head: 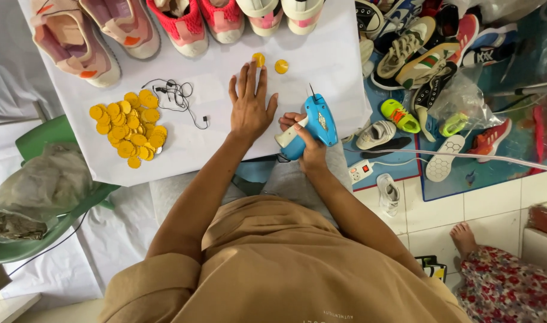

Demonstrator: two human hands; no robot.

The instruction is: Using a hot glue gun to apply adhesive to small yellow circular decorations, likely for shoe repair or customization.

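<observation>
My left hand (248,103) lies flat and spread on the white table (321,66), fingertips touching one yellow round tag (258,59). A second yellow tag (281,66) lies just to its right. My right hand (306,140) grips a blue tagging gun (314,124) with a white trigger, needle pointing away from me, at the table's near right edge. A heap of several yellow round tags (130,127) sits to the left of my left hand. Thin black strings (176,96) lie between the heap and my left hand.
Pink and white sneakers (127,27) line the table's far edge. Many loose shoes (429,54) cover a blue mat on the floor at right, beside a white power strip (361,171). A green chair (40,197) holds a plastic bag at left. Another person's foot (463,238) shows bottom right.
</observation>
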